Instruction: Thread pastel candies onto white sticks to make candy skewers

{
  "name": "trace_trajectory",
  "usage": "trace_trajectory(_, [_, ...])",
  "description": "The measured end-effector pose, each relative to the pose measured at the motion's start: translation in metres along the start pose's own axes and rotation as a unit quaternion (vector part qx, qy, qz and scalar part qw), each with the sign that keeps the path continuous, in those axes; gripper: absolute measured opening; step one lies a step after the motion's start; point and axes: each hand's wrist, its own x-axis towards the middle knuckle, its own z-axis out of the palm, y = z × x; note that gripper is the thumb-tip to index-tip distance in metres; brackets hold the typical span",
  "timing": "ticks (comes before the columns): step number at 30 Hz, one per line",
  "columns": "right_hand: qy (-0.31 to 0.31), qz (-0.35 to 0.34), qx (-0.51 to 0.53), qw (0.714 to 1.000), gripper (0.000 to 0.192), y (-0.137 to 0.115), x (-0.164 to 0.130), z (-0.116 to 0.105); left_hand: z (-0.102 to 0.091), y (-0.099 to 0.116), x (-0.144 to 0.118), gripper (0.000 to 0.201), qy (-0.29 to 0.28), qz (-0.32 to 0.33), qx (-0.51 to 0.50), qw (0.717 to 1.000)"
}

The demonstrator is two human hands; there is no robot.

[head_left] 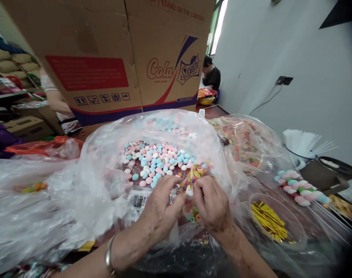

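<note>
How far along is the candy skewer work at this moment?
Done: several filled candy skewers lie at the right. In hand: both the left hand and right hand pinch a stick over the bag. Left: many loose pastel candies remain in the plastic bag.

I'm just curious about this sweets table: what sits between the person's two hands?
In the head view, a thin stick threaded with small sweets stands between the left hand and right hand, pinched by both.
</note>
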Motion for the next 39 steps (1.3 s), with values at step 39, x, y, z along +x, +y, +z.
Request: trace_trajectory(39, [-0.201,-0.096,0.284,0.933,0.022,-0.102,-0.033,0.048,-0.038,-0.02,-0.057,0.025,0.201,-0.042,-0.493,0.846])
